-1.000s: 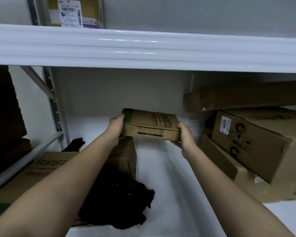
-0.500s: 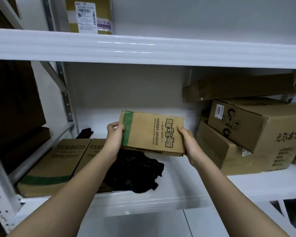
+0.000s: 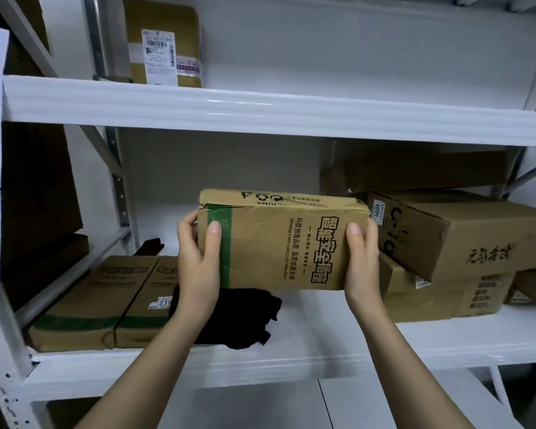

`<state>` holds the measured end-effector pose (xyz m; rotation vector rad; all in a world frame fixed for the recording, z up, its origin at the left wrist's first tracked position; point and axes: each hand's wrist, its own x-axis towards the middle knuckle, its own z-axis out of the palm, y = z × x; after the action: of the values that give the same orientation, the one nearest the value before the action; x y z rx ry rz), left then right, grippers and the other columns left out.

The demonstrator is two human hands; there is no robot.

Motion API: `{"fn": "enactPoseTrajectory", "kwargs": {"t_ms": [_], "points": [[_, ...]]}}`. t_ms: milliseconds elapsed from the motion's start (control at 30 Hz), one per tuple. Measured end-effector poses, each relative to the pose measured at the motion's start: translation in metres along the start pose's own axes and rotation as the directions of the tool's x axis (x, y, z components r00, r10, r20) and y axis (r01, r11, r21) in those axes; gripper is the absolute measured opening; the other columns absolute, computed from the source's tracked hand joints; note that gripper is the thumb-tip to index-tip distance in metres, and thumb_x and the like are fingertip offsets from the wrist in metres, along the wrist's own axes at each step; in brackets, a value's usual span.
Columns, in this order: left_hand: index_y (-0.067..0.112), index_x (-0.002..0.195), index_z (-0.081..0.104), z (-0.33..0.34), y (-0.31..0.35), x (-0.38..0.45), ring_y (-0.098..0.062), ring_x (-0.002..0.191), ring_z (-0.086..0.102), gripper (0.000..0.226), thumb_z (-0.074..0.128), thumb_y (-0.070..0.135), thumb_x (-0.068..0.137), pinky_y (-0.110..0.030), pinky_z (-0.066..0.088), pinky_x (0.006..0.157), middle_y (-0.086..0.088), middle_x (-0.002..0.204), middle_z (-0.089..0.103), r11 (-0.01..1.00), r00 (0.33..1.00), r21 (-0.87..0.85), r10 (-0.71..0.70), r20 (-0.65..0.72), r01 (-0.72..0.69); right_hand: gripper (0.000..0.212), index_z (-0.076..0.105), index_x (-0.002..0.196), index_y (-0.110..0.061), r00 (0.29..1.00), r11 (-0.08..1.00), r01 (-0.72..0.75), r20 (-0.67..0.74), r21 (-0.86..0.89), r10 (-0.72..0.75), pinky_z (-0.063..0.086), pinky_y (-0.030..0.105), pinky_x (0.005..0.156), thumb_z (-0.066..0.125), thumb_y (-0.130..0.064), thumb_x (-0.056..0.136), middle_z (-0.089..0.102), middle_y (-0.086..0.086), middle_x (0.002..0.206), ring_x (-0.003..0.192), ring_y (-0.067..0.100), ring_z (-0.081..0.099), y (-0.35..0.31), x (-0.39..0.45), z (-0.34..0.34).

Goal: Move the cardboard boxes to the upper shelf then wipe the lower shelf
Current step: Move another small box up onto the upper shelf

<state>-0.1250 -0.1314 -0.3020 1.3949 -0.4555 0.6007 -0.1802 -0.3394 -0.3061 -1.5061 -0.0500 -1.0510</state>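
The left hand (image 3: 198,267) and right hand (image 3: 361,264) grip the box (image 3: 279,239) at its two short ends, long axis level between them, with the upper shelf (image 3: 291,114) straight above both.

Left hand (image 3: 198,267) and right hand (image 3: 361,267) raised, thumbs forward, gripping.

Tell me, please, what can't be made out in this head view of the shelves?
- Far side of the held cardboard box: hidden by the box itself; most fingers of the left hand and right hand curl behind it.
- Black cloth: partly covered by the left forearm.
- Label on the upper-shelf parcel: print too small to read.
- Stacked boxes on the lower shelf: cut off by the right edge.
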Motion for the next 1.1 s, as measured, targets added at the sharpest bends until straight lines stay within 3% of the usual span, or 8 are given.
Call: {"fn": "enactPoseTrajectory", "kwargs": {"t_ms": [167,300,433,633,800,933,1000,1100], "points": [[0.03,0.119,0.041,0.009,0.034,-0.005,0.012,0.094,0.05,0.036,0.039,0.047,0.087,-0.005,0.042,0.077,0.031,0.104,0.05,0.975,0.975,-0.046,0.216,-0.056,-0.219,0.04,0.045,0.124,-0.032,0.974,0.972,0.227,-0.021,0.067,-0.226,0.046,0.017,0.082,0.042,-0.048,0.087,0.061,-0.019,0.106,0.101,0.002,0.059,-0.035,0.008,-0.014],[0.037,0.116,0.037,0.017,0.071,0.007,0.008,0.096,0.049,0.028,0.038,0.042,0.089,-0.011,0.041,0.08,0.02,0.108,0.047,0.929,0.931,-0.077,0.355,-0.091,-0.362,0.057,0.038,0.131,0.0,0.912,0.908,0.41,-0.041,0.09,-0.407,0.041,0.014,0.09,0.039,-0.038,0.089,0.055,-0.006,0.115,0.107,0.002,0.054,-0.068,0.027,-0.021],[0.035,0.112,0.039,0.022,0.107,0.028,-0.001,0.097,0.049,0.026,0.038,0.045,0.088,-0.024,0.043,0.084,0.014,0.105,0.048,0.909,0.913,-0.102,0.395,-0.097,-0.404,0.051,0.041,0.125,-0.008,0.887,0.877,0.458,-0.013,0.148,-0.461,0.043,0.026,0.091,0.04,-0.039,0.084,0.054,-0.003,0.109,0.103,0.011,0.052,-0.106,0.054,-0.021],[0.021,0.108,0.043,0.028,0.155,0.067,-0.017,0.103,0.047,0.039,0.036,0.052,0.085,-0.03,0.04,0.088,-0.006,0.111,0.048,0.922,0.917,0.004,0.386,-0.103,-0.387,0.056,0.046,0.126,-0.021,0.884,0.877,0.466,-0.021,0.118,-0.467,0.042,0.013,0.086,0.04,-0.051,0.079,0.056,-0.011,0.113,0.104,-0.002,0.054,-0.154,0.092,-0.012],[0.025,0.115,0.047,0.033,0.191,0.097,-0.016,0.116,0.048,0.032,0.034,0.044,0.093,-0.036,0.04,0.103,-0.005,0.123,0.051,0.917,0.917,0.011,0.398,-0.03,-0.398,0.07,0.044,0.13,-0.009,0.845,0.838,0.534,-0.048,0.112,-0.532,0.044,0.017,0.081,0.039,-0.054,0.077,0.056,-0.015,0.103,0.091,-0.007,0.055,-0.187,0.125,-0.004],[0.022,0.121,0.046,0.042,0.207,0.119,0.009,0.101,0.051,0.025,0.032,0.03,0.101,-0.004,0.042,0.081,0.011,0.112,0.054,0.946,0.948,-0.08,0.317,0.04,-0.313,0.067,0.037,0.133,-0.008,0.79,0.787,0.613,-0.026,0.067,-0.613,0.043,0.012,0.079,0.039,-0.05,0.082,0.052,-0.015,0.109,0.09,-0.013,0.053,-0.2,0.141,0.002],[0.021,0.125,0.042,0.045,0.209,0.13,0.012,0.092,0.05,0.026,0.033,0.024,0.1,-0.001,0.042,0.063,0.014,0.107,0.052,0.962,0.961,-0.089,0.264,0.081,-0.257,0.067,0.032,0.137,-0.002,0.758,0.757,0.652,-0.016,0.037,-0.652,0.042,0.013,0.086,0.04,-0.045,0.085,0.05,-0.01,0.117,0.101,-0.009,0.051,-0.204,0.148,0.004],[0.022,0.136,0.033,0.047,0.21,0.144,-0.002,0.104,0.049,0.037,0.036,0.021,0.099,-0.017,0.043,0.081,0.008,0.12,0.049,0.981,0.968,-0.059,0.193,0.163,-0.186,0.066,0.027,0.14,0.0,0.71,0.709,0.704,0.042,-0.039,-0.703,0.041,0.028,0.102,0.045,-0.037,0.088,0.045,0.008,0.132,0.121,0.013,0.047,-0.206,0.155,0.004]]}}
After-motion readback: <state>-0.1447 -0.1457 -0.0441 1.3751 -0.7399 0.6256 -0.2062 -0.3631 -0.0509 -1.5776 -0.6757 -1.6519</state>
